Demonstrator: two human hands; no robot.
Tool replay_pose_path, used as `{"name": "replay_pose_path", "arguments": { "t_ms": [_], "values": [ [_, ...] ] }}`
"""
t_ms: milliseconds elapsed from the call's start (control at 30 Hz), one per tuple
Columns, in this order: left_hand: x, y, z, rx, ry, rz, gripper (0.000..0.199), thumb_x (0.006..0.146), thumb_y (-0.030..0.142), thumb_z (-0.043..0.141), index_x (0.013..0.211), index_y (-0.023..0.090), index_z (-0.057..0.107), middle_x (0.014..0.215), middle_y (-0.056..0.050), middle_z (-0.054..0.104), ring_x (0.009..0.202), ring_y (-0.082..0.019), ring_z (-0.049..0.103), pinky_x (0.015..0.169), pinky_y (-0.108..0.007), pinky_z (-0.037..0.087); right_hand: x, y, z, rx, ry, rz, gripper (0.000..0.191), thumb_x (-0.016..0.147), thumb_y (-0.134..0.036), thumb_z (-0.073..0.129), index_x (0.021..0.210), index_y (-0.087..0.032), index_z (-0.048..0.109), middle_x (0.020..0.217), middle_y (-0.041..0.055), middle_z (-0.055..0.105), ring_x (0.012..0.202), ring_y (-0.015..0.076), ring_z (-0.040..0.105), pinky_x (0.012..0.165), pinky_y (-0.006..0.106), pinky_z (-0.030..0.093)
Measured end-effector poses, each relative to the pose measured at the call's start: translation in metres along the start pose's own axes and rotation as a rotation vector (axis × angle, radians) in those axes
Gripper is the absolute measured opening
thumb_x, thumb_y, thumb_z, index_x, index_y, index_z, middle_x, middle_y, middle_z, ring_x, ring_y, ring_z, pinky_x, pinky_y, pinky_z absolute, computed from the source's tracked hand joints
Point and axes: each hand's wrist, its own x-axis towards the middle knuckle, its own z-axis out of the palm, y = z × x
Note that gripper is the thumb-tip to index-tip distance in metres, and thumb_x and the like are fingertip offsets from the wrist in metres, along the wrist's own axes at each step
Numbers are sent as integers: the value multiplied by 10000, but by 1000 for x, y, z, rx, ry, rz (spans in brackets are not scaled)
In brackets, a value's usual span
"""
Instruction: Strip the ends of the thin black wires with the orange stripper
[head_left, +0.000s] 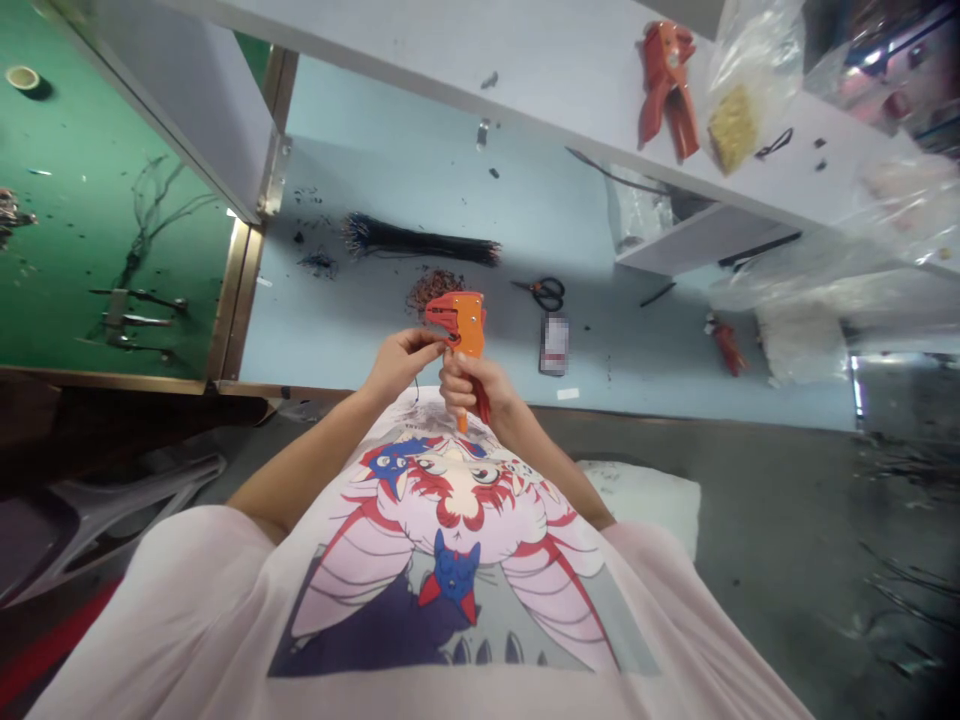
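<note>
Now left hand [405, 362] pinches one wire [415, 392]; right hand [476, 387] grips orange wire-stripper [466, 322].

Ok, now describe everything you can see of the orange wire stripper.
The orange wire stripper is a pistol-shaped hand tool that looks moulded from plastic, with a bright orange body, a redder beaked head and a dark red lever beside the orange grip. It is held upright in the right hand, which wraps the grip, with the head angled towards the left hand, whose fingertips seem to pinch a thin dark wire at its head.
</note>
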Motion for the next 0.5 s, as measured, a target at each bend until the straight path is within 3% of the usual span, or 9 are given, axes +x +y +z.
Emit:
{"name": "replay_pose_path", "arguments": {
  "t_ms": [167, 333, 433, 500],
  "values": [
    [16, -16, -8, 71, 10, -81, 373, 641, 376, 673, 901, 108, 686, 507, 53, 503, 443, -39, 323, 454, -199, 258, 21, -2, -16, 42, 51, 42, 356, 876, -386, 519, 636, -202, 332, 495, -100, 216, 366, 55, 165, 355, 166, 328],
    [20, -18, -10, 75, 14, -74, 347, 651, 410, 655, 826, 112, 668, 504, 52, 476, 436, -40, 314, 437, -200, 229, 33, -5, -24, 99, 90, 20, 365, 915, -370, 464, 619, -197, 338, 458, -105, 210, 332, 51, 156, 319, 155, 264],
    [23, -19, -12, 58, 27, -91, 360, 638, 417, 665, 841, 119, 663, 518, 51, 478, 431, -44, 323, 429, -203, 225, 36, -9, -26, 170, 148, -45, 282, 921, -355, 450, 694, -189, 423, 501, -81, 359, 382, 64, 352, 412, 183, 401],
    [29, -22, -17, 77, 43, -84, 357, 644, 419, 660, 843, 123, 665, 530, 48, 487, 441, -49, 336, 437, -208, 236, 37, -12, -30, 212, 178, -88, 213, 913, -353, 444, 805, -176, 494, 620, -30, 516, 542, 101, 523, 560, 247, 505]
  ]
}}
